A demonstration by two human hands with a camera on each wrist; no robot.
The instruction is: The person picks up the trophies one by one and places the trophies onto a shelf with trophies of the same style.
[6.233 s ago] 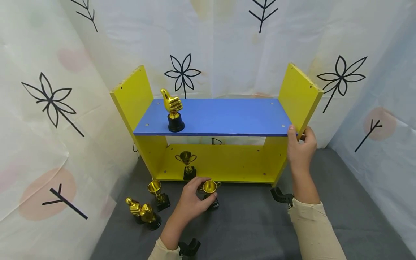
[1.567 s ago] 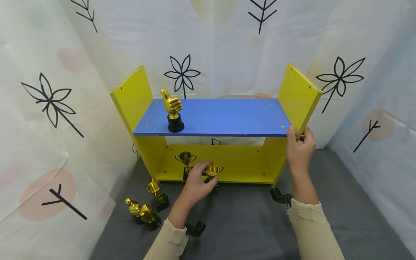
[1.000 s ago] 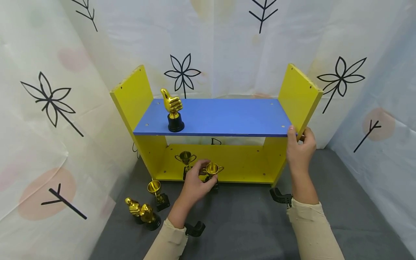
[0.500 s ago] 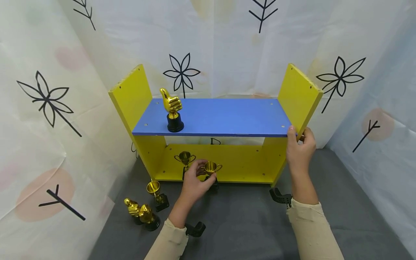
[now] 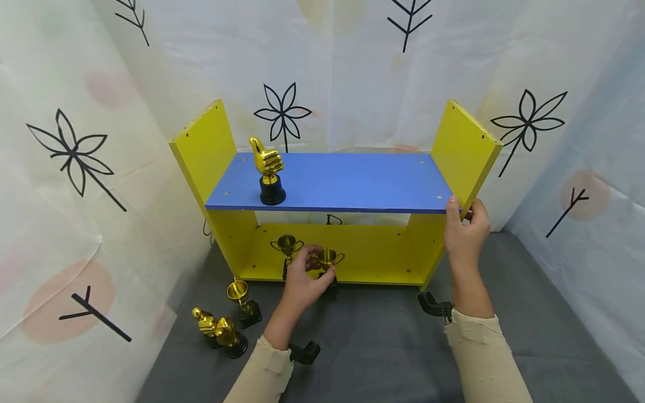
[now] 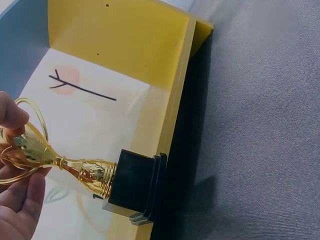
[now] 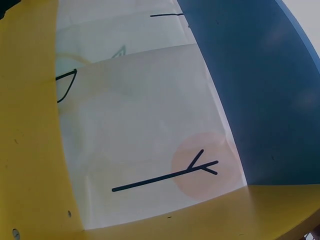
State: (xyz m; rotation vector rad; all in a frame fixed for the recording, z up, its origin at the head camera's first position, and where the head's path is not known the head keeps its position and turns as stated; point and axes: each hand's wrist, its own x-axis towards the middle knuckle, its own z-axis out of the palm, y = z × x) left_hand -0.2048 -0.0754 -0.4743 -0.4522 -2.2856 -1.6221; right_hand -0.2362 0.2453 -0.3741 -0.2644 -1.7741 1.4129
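My left hand (image 5: 304, 282) grips a gold trophy cup (image 5: 327, 258) by its bowl, at the front of the yellow lower shelf (image 5: 373, 254). In the left wrist view, fingers and thumb close around the bowl and handles, and the black base (image 6: 134, 181) is by the shelf's front edge; whether it touches the board I cannot tell. Another trophy cup (image 5: 286, 244) stands on that shelf just left of the hand, partly hidden by it. My right hand (image 5: 466, 235) holds the right front corner of the shelf unit, thumb against the blue board (image 5: 353, 182), fingers behind the side panel (image 5: 466, 151).
A gold thumbs-up trophy (image 5: 269, 170) stands at the blue board's left end. On the grey cloth (image 5: 383, 347), left of the unit, are a trophy cup (image 5: 243, 302) and two gold figure trophies (image 5: 205, 324) close together. Patterned fabric (image 5: 353, 73) hangs behind.
Since the earliest frame, the left hand has carried the trophy cup away from me, off the cloth area to the lower shelf's front. Lately it shifted only slightly. The right hand stays put.
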